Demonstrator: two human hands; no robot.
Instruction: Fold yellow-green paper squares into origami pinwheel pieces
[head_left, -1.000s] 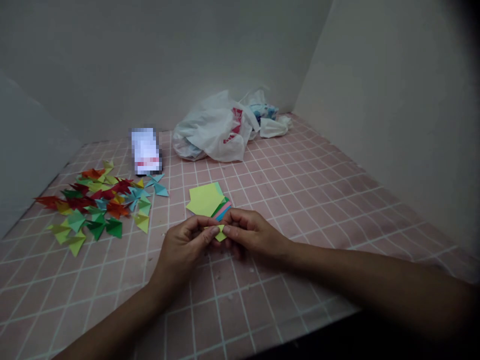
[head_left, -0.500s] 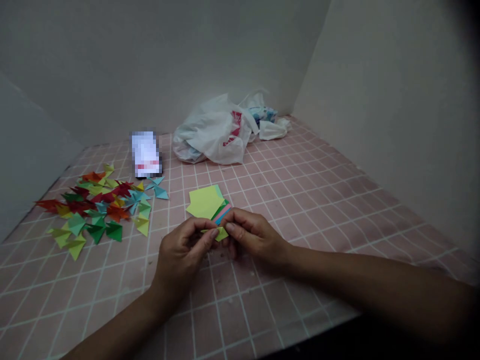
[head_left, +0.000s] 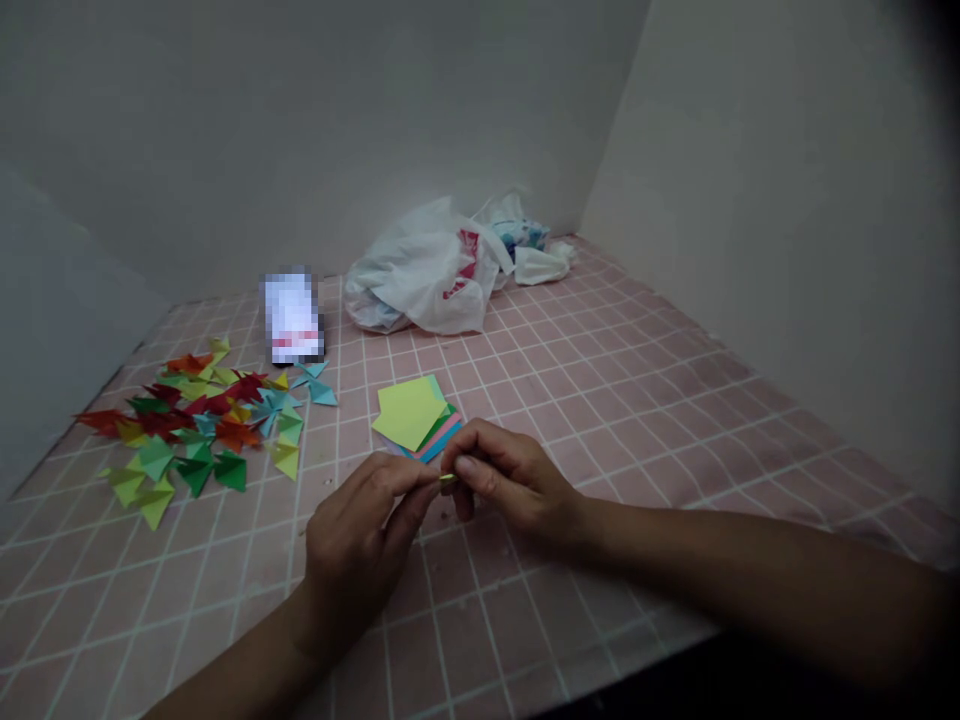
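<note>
Between my fingertips is a small folded yellow paper (head_left: 448, 479), mostly hidden, with only a narrow strip of it showing. My left hand (head_left: 367, 525) pinches it from the left with thumb and forefinger. From the right, my right hand (head_left: 514, 475) grips it with curled fingers. Just beyond the hands lies a fanned stack of coloured paper sheets (head_left: 411, 412), yellow on top, with green, pink and blue edges showing. To the left spreads a pile of folded paper pieces (head_left: 196, 470) in red, orange, yellow, green and light blue.
A phone (head_left: 292, 318) with a lit, blurred screen stands behind the folded pieces. At the back sit a white plastic bag (head_left: 427, 270) and a blue-patterned packet (head_left: 523, 235). A pink checked cloth (head_left: 637, 400) covers the table, with walls on the left, back and right.
The yellow paper has turned or been pressed narrower, so less of it shows between my fingers. My left hand has shifted slightly down and left. The view has tilted slightly.
</note>
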